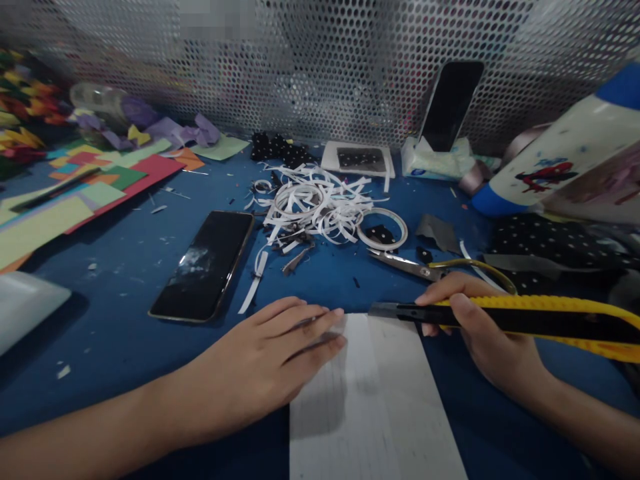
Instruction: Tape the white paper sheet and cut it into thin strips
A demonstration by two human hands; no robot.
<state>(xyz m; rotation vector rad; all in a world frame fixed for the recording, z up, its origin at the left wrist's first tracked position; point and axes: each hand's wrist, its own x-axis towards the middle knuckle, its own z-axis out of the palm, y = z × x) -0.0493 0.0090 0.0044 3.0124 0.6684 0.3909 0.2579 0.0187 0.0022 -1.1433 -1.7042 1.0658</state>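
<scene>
A white sheet (380, 413) with faint lines along its left part lies on the blue table. My left hand (280, 353) rests flat on its upper left, fingers stretched out. In my right hand (480, 327) is a yellow and black utility knife (545, 317), its blade pointing left at the sheet's far edge. I cannot tell whether the blade touches the paper. Just beyond that hand lie scissors (425, 267) with yellow handles, partly hidden by my fingers.
A phone (203, 267) lies at left. Curled paper strips (320, 207) and a tape roll (383, 229) sit beyond the sheet. Coloured papers (115, 180) spread far left. Another phone (450, 107) leans upright on a tissue pack (435, 160); a blue-capped bottle (560, 147) stands right.
</scene>
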